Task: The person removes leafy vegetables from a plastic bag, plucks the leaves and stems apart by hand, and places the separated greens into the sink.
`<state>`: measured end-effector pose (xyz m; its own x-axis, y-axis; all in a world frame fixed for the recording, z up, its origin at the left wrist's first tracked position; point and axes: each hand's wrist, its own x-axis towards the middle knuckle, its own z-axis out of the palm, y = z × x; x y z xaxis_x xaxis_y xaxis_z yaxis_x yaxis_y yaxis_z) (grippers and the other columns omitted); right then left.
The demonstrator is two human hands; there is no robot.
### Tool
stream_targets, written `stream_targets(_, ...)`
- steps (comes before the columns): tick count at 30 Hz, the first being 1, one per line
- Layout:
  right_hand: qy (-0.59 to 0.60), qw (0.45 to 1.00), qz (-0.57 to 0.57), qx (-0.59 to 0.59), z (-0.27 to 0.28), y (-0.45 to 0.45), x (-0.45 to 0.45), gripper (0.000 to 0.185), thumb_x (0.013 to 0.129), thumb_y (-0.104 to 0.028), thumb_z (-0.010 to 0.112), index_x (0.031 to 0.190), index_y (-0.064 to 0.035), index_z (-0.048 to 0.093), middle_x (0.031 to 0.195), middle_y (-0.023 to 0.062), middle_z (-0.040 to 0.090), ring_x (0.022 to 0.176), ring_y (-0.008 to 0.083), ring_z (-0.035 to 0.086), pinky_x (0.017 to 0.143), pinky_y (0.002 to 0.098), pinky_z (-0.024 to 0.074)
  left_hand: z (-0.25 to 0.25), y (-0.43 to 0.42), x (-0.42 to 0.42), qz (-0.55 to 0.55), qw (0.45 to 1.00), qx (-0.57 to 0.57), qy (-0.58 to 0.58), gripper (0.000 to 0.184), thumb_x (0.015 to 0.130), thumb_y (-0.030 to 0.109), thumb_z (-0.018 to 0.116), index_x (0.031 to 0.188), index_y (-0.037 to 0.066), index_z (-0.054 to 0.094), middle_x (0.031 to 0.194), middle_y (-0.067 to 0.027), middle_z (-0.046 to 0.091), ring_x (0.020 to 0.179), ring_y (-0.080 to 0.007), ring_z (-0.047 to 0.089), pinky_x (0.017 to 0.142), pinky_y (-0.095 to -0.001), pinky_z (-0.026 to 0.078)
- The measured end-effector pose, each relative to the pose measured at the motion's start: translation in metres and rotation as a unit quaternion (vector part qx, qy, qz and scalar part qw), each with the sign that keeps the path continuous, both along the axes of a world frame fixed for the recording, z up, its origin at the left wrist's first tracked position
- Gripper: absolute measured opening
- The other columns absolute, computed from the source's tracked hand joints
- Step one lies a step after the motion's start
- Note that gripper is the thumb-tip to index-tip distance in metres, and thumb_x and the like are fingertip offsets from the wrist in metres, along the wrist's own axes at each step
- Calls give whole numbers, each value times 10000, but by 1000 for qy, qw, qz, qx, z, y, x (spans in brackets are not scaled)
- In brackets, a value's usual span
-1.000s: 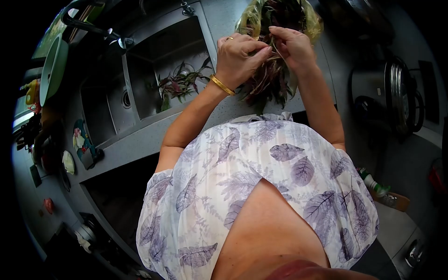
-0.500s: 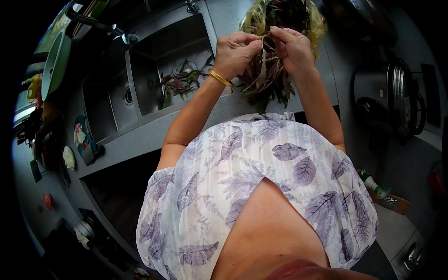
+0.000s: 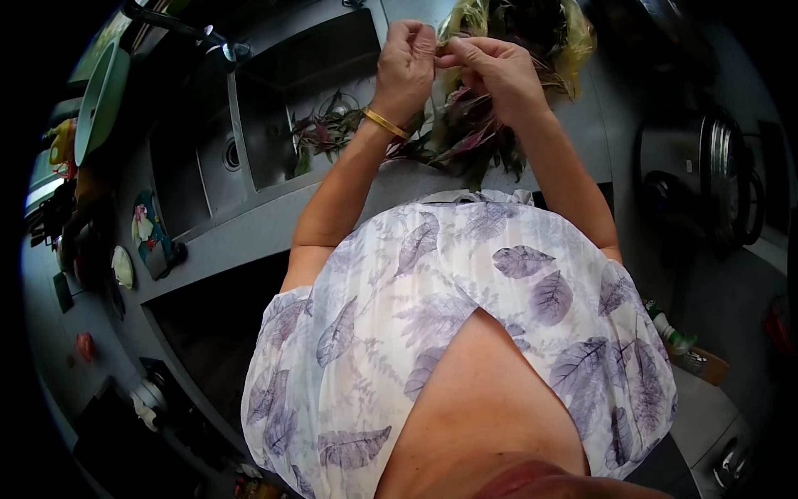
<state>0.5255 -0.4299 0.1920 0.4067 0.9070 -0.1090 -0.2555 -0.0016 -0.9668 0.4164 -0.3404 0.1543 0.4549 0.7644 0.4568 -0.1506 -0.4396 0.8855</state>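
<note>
My left hand [image 3: 405, 75], with a gold bangle on the wrist, is closed in a pinch beside the sink. My right hand [image 3: 504, 81] is closed too, its fingertips meeting the left ones on a thin stem of the leafy greens. The greens [image 3: 478, 137] are purple and green, long-leaved, and hang below and between my hands over the counter. Behind my right hand stands a yellowish see-through plastic bag [image 3: 575, 51] with more greens inside. Loose leafy sprigs [image 3: 320, 135] lie in the right basin of the sink.
The steel double sink [image 3: 238, 133] is set in a speckled grey counter [image 3: 216, 264], with a dark faucet [image 3: 179, 22] over it. A pale green basin [image 3: 101, 104] leans at the far left. On the right is a dark, shiny appliance [image 3: 686, 166].
Both hands have moved left and slightly up, away from the bag and towards the sink. The hanging greens have shifted and spread beneath them.
</note>
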Motion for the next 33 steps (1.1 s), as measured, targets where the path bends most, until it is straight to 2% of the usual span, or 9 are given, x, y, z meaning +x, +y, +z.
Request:
stream_targets(3,-201,979,-33,22,-15,-4,-2,190,844,-158,606,927,-1,673,760,57,668,631,94,584,562,208,467,-2,27,-29,33,975,-207,-75,140,947,170,461,892,42,478,639,-51,560,441,-33,414,393,-191,357)
stream_targets(4,-277,961,-2,22,-22,-9,1,188,836,-155,609,929,-4,671,758,61,667,641,99,592,571,219,471,-3,44,-45,39,971,-231,-44,254,924,274,500,1001,34,520,741,-97,616,559,-130,550,525,-273,456)
stream_targets(5,-349,936,31,23,-30,-15,6,188,828,-152,611,931,-7,670,756,65,667,651,104,600,580,230,476,-6,51,-60,84,974,-203,-55,180,944,203,471,899,64,577,635,8,531,463,-43,434,404,-180,338)
stream_targets(9,-441,892,92,-17,-45,-28,1,190,798,-153,616,933,-27,665,792,120,664,672,202,638,621,292,488,-10,91,-117,154,971,-131,130,166,938,219,482,933,63,541,651,-7,547,462,-56,435,426,-194,376)
stream_targets(12,-461,882,94,-16,-52,-30,-3,192,790,-156,609,928,-36,664,814,129,660,702,264,638,638,313,489,-46,98,-148,325,754,326,468,478,865,430,530,1171,62,522,911,-131,648,824,-284,615,755,-401,463)
stream_targets(13,-477,874,93,-9,-51,-29,-4,189,790,-156,607,926,-36,664,811,126,659,703,262,638,637,313,489,-45,94,-155,255,816,216,472,592,808,515,536,1221,91,534,1061,-129,626,1055,-344,541,921,-495,353)
stream_targets(16,-483,870,92,-8,-47,-29,-8,175,790,-142,606,914,-33,665,810,127,657,718,262,638,643,316,488,-38,54,-154,-40,911,-95,399,369,784,387,648,963,65,678,884,-89,672,853,-245,625,776,-328,477)
stream_targets(24,-474,874,105,19,-45,-28,-17,162,794,-120,612,912,-20,662,810,136,658,705,257,641,636,310,491,-52,0,-138,-124,751,76,644,315,678,355,707,799,65,683,766,-94,648,763,-274,618,686,-383,474)
stream_targets(33,-294,937,186,-29,-35,-37,-42,230,844,-170,608,972,17,646,832,79,657,674,125,587,611,245,468,-18,10,-144,-21,906,-384,179,209,816,218,684,950,57,683,801,-10,652,705,-86,580,640,-210,467)
